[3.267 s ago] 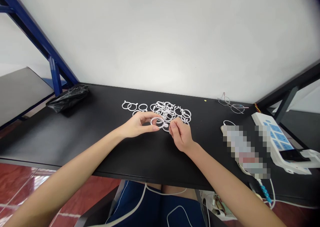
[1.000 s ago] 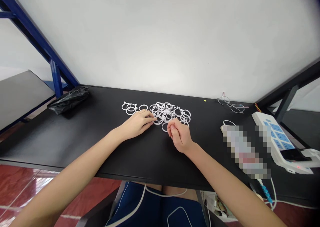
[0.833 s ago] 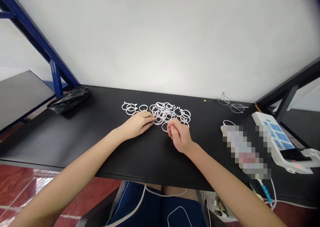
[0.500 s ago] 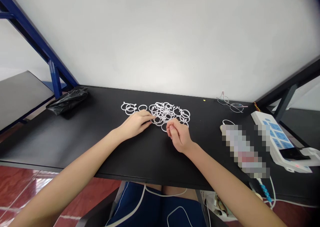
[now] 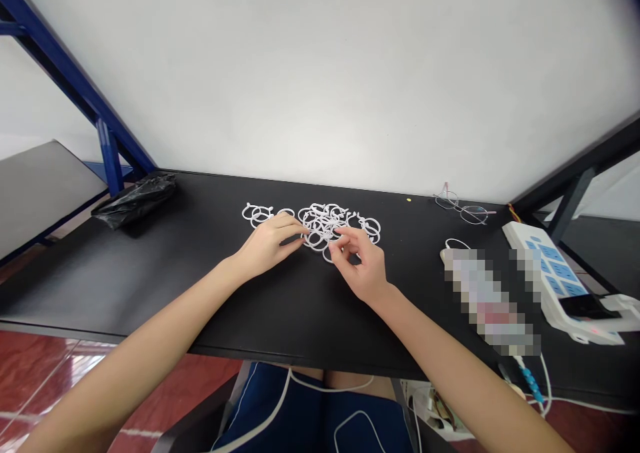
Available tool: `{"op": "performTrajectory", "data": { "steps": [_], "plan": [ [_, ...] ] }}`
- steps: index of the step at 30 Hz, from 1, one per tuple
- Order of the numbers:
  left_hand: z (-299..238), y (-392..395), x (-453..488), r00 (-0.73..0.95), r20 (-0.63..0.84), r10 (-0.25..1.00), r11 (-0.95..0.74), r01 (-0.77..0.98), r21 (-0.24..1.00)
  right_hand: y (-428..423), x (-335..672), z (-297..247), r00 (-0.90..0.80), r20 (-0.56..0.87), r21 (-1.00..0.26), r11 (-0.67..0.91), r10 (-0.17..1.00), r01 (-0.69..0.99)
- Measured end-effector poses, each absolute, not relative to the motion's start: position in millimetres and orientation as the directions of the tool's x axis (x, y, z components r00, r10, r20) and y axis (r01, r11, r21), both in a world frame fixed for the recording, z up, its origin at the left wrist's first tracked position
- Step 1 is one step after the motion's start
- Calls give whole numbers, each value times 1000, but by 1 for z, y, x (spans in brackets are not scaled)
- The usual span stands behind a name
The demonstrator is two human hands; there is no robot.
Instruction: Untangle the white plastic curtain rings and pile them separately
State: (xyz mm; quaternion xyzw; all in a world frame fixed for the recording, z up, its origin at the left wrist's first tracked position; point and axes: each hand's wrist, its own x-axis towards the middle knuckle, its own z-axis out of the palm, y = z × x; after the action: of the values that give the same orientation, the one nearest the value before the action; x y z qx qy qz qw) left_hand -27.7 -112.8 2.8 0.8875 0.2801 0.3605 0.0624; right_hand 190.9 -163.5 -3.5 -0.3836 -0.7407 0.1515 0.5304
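No text, label, brand, number or sign can be read. At the right of the frame, the device [image 5: 493,300] is covered by coarse square blocks, by which any writing on its face is hidden. Just beyond it, the left edge of the white power strip [image 5: 561,272] is partly covered by the same blocks, and any markings around its blue sockets are too small to be made out.

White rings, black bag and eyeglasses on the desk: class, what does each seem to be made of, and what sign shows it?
White rings: probably plastic, smooth, from their even white colour.
Black bag: likely thin plastic film, glossy, from its creases and bright highlights.
Eyeglasses: thin silvery rims suggest metal, slightly shiny; too small to be sure.
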Motion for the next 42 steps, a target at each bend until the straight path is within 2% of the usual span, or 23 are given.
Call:
{"op": "performTrajectory", "data": {
  "steps": [6, 21, 33, 42],
  "plan": [
    [3, -114, -26, 581, 629, 516, -851, 435, 296, -162, 189, -1, -158, 714, -558, 690, 682, 462],
    [10, -119, -23, 572, 652, 498, -863, 404, 304, -160, 188, -2, -150, 728, -524, 684, 669, 507],
    [13, -120, -22, 566, 685, 459, -882, 385, 272, -161, 188, -1, -132, 682, -579, 642, 719, 503],
    [14, -121, -22, 516, 720, 463, -865, 439, 241, -161, 188, -2, -137, 602, -633, 575, 787, 518]
  ]
}}
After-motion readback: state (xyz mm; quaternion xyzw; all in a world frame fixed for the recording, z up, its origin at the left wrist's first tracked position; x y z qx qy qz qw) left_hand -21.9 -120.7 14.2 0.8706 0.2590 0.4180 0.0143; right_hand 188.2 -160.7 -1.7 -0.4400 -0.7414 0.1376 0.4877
